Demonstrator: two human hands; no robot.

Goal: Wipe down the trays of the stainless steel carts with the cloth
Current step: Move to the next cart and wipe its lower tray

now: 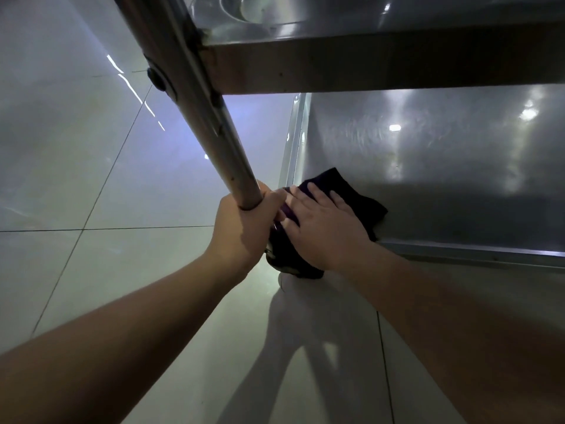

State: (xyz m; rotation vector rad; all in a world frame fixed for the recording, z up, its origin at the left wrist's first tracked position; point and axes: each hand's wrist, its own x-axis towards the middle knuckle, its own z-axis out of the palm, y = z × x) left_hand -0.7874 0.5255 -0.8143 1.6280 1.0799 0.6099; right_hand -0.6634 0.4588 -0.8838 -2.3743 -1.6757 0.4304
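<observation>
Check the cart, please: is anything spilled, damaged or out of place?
Nothing stands out. The left hand grips the cart post; the right hand presses the dark cloth flat on the lower tray at its near-left corner. No spill or dent shows.

Two hands: a left hand and a right hand. One dark cloth. Two steel cart trays: upper tray, lower tray. One cart post.

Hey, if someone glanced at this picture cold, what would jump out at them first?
Probably the two bare arms reaching in from the bottom: the left hand grips the cart's steel post near its lower end, while the right hand presses flat on a dark cloth at the near left corner of the lower tray. An upper tray looms across the top.
</observation>
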